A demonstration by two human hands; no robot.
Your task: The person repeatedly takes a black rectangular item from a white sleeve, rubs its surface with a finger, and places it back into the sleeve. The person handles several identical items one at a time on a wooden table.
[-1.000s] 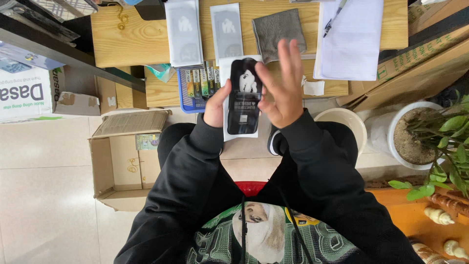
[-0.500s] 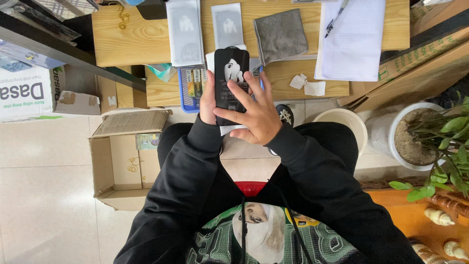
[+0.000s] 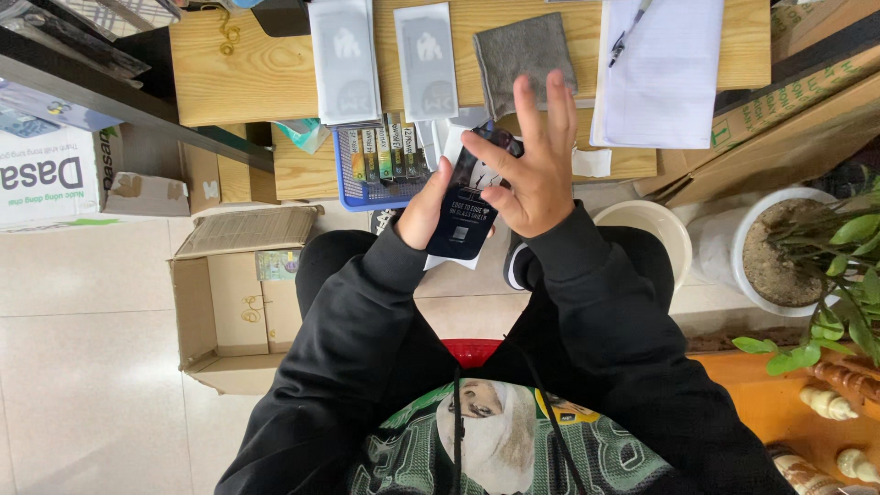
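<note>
A flat black card-like packet [image 3: 463, 213] with a white backing sheet sits in my left hand [image 3: 423, 207], which grips its left edge above my lap. My right hand [image 3: 530, 154] rests against the packet's right upper corner with thumb on it and fingers spread upward. Two similar grey-white flat packets [image 3: 345, 57] lie side by side on the wooden bench [image 3: 247, 73] ahead, next to a grey cloth [image 3: 522, 53].
A blue basket [image 3: 378, 163] of small boxes stands under the bench. An open cardboard box [image 3: 240, 293] sits on the tiled floor at left. White papers with a pen [image 3: 656, 69] lie on the bench; a white bowl [image 3: 653, 231] and potted plant [image 3: 796, 247] stand right.
The packet has turned over and tilted, now showing a dark printed side. My right hand shifted from covering the packet to its right edge, with fingers raised and spread.
</note>
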